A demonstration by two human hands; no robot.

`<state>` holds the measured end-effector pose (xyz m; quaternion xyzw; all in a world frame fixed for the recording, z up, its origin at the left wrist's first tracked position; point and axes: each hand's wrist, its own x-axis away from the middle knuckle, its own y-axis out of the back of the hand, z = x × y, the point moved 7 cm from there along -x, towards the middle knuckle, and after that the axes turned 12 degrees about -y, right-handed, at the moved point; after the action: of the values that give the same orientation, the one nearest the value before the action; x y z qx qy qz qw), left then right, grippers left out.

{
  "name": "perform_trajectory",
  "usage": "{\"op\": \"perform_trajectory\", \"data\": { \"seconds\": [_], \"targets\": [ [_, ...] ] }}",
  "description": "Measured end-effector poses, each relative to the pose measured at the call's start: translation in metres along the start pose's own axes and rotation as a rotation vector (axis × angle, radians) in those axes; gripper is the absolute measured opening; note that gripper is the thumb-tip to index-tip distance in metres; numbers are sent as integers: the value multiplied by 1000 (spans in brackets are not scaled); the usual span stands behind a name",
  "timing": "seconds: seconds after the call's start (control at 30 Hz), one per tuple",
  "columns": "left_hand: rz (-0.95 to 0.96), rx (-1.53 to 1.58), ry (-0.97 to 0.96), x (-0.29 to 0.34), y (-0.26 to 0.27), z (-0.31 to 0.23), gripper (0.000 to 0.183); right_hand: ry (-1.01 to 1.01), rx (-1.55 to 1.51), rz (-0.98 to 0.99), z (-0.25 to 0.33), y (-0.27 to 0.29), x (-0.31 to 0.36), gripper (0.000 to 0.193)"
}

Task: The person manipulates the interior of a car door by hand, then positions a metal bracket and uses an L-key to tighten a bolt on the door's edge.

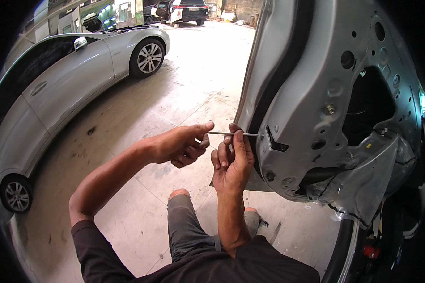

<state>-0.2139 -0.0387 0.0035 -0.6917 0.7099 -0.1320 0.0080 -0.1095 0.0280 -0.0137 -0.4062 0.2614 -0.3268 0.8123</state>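
A thin metal rod (249, 135), like a screwdriver shaft, runs level toward the edge of a bare grey car door (293, 101). Its far end meets the door edge beside a dark latch slot (276, 140). My left hand (182, 145) is closed at the rod's near end, thumb stretched along the top; any handle there is hidden in the hand. My right hand (233, 162) pinches the middle of the rod between thumb and fingers, close to the door. Its other fingers are curled.
Clear plastic sheeting (363, 181) and dark wiring hang loose from the door's inner face, below a large opening. A silver car (75, 80) stands to the left. Another vehicle (189, 12) is parked far back on the pale, stained floor (141, 122).
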Motion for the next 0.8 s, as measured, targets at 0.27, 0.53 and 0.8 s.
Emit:
{"op": "perform_trajectory", "data": {
  "seconds": [0.27, 0.53, 0.8],
  "targets": [
    [-108, -300, -460, -4, 1, -22, 34, -15, -1, 37, 0, -5, 0, 31],
    [-116, -2085, -1280, 24, -28, -47, 28, -21, -48, 38, -1, 0, 1, 28],
    [182, -101, -257, 2, -4, -10, 41, -7, -46, 67, 3, -2, -3, 28]
  ]
}}
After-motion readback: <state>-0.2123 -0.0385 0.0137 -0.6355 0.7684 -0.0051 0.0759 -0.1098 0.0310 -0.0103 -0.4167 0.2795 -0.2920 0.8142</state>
